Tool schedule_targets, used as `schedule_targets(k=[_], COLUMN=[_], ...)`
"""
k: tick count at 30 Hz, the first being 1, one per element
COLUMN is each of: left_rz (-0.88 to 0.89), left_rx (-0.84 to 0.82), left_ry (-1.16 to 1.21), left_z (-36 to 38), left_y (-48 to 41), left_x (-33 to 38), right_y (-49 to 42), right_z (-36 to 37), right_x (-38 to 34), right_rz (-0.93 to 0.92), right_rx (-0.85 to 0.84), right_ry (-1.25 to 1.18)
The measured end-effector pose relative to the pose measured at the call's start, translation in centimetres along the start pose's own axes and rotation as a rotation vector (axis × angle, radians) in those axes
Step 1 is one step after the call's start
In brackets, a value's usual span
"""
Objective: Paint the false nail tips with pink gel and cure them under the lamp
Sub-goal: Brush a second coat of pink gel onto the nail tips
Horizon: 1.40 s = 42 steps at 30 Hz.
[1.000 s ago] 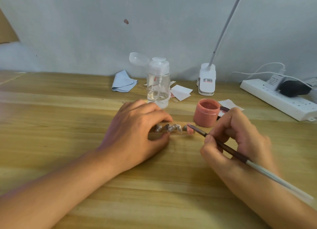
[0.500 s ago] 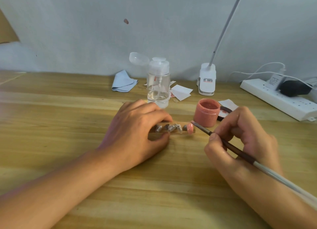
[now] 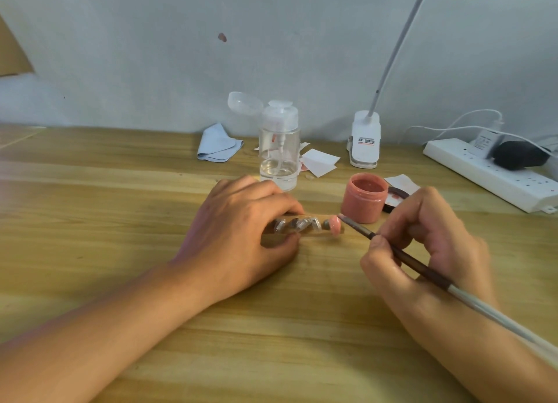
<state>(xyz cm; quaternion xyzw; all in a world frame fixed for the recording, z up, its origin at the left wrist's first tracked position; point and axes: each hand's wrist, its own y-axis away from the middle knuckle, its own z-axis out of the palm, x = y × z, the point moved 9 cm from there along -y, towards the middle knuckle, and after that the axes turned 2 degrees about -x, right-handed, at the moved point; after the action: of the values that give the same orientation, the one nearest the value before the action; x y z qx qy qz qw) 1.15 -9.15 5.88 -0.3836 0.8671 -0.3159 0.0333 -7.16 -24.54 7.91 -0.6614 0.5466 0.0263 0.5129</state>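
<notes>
Nail tips (image 3: pixel 305 224) stand in a row on a small wooden stick (image 3: pixel 321 216) lying flat on the table (image 3: pixel 120 221), and both hands are arranged around it.

Nearest, the right hand (image 3: pixel 428 245) pinches a brush (image 3: pixel 416 265) low on its dark handle between thumb and curled fingers, like a pen. This is probably for fine control, and the hand's heel seems to rest on the wood for steadiness. The bristle end reaches out past those fingertips to touch, or all but touch, the pink tip (image 3: pixel 334 224) at the stick's right end.

The left hand (image 3: pixel 241 230) lies palm down over the stick's other end. Its thumb is on the near edge and its fingers curl over the far edge, clamping the stick, presumably so it cannot slide under the brush. The clear tips right at those fingertips look unpainted, so painting seems barely begun.

Just beyond the right fingers sits the open jar (image 3: pixel 363 200) of pink gel, close enough for a short dip, with its dark lid (image 3: pixel 395 199) partly hidden behind them. Beyond the left fingers stands a pump bottle (image 3: pixel 279 152) of clear liquid, then paper squares (image 3: pixel 320 161) and a blue cloth (image 3: pixel 217 144).

Farthest, by the wall, are the lamp (image 3: pixel 363 140), clipped upright with its head out of view, and a power strip (image 3: pixel 489 173). Curing looks not yet started.
</notes>
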Motion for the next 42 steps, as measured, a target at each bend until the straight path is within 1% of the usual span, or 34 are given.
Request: schedule_targets(k=[5,8,18,24,27,30,34,37,42], left_rz=[-0.016,-0.017,-0.013,-0.018,-0.058,-0.145,-0.238,-0.284,-0.301], left_rx=[-0.019,-0.012,-0.013,-0.017,-0.039,-0.082,-0.158,-0.191,-0.214], left_ry=[-0.011,-0.014,-0.007,-0.001,0.063,0.181,0.280,0.356,0.464], left_z=[0.2,0.1,0.1,0.2,0.5,1.1,2.0,2.3,2.7], left_y=[0.0,0.1,0.1,0.1,0.0,0.0,0.0,0.1,0.2], left_x=[0.0,0.0,0.1,-0.1,-0.6,-1.7,-2.8,-3.3,-3.1], right_y=[0.2,0.2,0.2,0.3,0.3,0.3,-0.1,-0.3,-0.5], right_z=[-0.5,-0.4,0.1,0.3,0.2,-0.1,-0.5,-0.4,-0.2], right_x=[-0.2,-0.3,0.2,0.1,-0.2,-0.2,1.1,2.0,1.4], right_rz=[-0.031,-0.045,-0.009,-0.015,-0.048,-0.050,0.022,0.075,0.011], right_rx=[0.025,0.003,-0.039,-0.080,-0.075,-0.035,0.038,0.045,0.058], right_ry=[-0.041,-0.027,0.026,0.013,-0.024,-0.076,-0.178,-0.289,-0.239])
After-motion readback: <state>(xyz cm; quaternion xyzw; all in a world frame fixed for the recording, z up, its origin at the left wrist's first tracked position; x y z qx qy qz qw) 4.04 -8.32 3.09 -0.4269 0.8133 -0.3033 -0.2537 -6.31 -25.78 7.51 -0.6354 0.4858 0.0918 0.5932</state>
